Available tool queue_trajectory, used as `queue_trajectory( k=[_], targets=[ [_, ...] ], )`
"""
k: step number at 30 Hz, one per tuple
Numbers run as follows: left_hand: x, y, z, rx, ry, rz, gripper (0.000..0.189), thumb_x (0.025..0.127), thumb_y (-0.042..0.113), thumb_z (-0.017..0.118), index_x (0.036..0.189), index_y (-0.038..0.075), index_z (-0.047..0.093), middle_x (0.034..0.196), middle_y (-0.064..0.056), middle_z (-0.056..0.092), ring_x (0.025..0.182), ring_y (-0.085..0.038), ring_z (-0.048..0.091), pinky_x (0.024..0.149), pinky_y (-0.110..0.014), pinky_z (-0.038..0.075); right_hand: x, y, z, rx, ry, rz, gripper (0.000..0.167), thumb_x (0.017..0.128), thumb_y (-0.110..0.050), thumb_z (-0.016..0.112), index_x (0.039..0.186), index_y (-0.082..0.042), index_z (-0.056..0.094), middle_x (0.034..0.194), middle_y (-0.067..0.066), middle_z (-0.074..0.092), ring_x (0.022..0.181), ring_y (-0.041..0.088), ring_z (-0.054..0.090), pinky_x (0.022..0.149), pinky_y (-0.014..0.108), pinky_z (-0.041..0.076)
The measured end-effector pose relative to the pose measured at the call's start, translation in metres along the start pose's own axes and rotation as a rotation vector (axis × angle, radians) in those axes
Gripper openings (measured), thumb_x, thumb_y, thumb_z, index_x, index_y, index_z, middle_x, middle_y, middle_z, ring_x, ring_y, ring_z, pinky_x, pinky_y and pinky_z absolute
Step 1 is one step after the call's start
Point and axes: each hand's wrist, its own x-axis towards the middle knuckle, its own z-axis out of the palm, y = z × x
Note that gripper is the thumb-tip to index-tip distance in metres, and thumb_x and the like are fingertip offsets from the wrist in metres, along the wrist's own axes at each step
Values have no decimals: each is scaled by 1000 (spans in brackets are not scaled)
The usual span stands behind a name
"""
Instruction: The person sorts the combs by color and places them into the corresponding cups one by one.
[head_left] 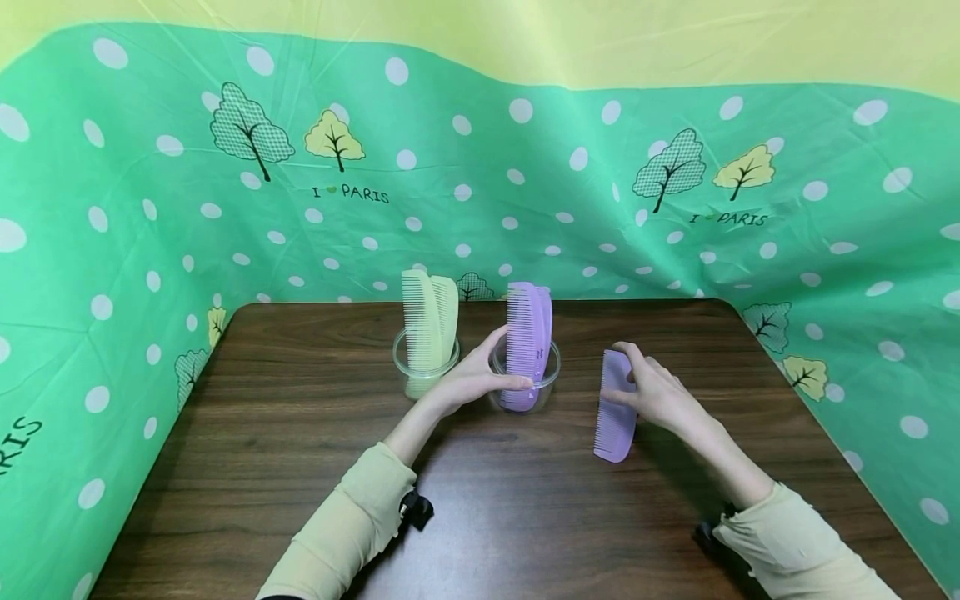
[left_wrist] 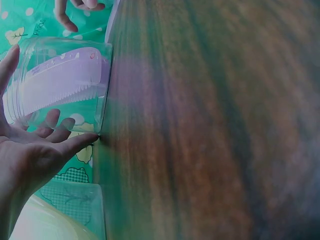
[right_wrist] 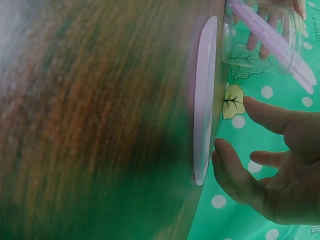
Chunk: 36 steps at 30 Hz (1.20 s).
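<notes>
My left hand (head_left: 472, 379) holds a clear round jar (head_left: 556, 367), with thumb in front and fingers round its side. Purple combs (head_left: 529, 333) stand upright in that jar, teeth facing left. Another purple comb (head_left: 618, 429) lies flat on the table to the right of it. Over this comb hovers my right hand (head_left: 663, 398), thumb and fingers spread across its width. In the right wrist view, a small gap shows between the fingertips (right_wrist: 222, 147) and the lying comb (right_wrist: 202, 100).
A second clear jar (head_left: 397, 360) with pale green combs (head_left: 427, 321) stands just left of my left hand. Both jars are toward the back of the dark wooden table (head_left: 495, 517). Behind it hangs a green dotted cloth (head_left: 525, 179).
</notes>
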Motion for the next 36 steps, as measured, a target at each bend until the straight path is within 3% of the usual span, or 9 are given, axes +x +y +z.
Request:
queue_trajectory(
  k=[8,12,16,22,25,28,36],
  targets=[
    [-1,0,0,17,10,-16,101,83,32,86,162,36,23,161,0,41,148,-20,41,124,-48,32,-4,-2,4,30,-45,40,86,89,-36,81,153,-8,30,117,34,56,93,40,61,57,34,53],
    [-1,0,0,6,4,-5,100,83,30,85,162,36,23,160,0,43,147,-20,43,124,-47,32,-4,-3,4,27,-58,63,90,88,-37,82,154,-7,28,119,36,54,88,37,60,56,32,51],
    [-1,0,0,-8,-5,8,98,84,28,85,161,37,24,159,1,45,147,-19,44,124,-46,33,-4,-4,4,3,-69,84,94,87,-39,82,155,-7,26,121,38,52,83,38,63,62,40,54],
    [0,0,-1,-14,-13,19,98,84,27,85,161,38,24,157,1,46,146,-19,45,123,-46,35,-2,-1,5,-73,-57,89,98,86,-44,82,156,-5,26,124,41,51,98,53,61,81,61,50],
    [0,0,0,-10,-10,12,99,84,28,85,161,37,24,158,2,45,146,-18,44,123,-46,34,-1,0,6,-80,-69,101,100,86,-44,82,156,-4,24,123,42,50,95,54,62,80,61,51],
    [0,1,0,-17,-11,10,99,85,27,85,161,36,23,159,2,45,147,-18,44,123,-45,34,-1,1,5,-82,-77,111,102,85,-45,83,156,-3,24,122,42,50,91,51,63,76,56,52],
    [0,2,0,-21,-12,8,99,85,25,85,162,36,23,158,1,45,146,-20,44,123,-46,34,2,-1,6,8,-108,167,107,83,-40,86,158,-3,19,124,46,42,89,56,60,49,37,55]
  ],
)
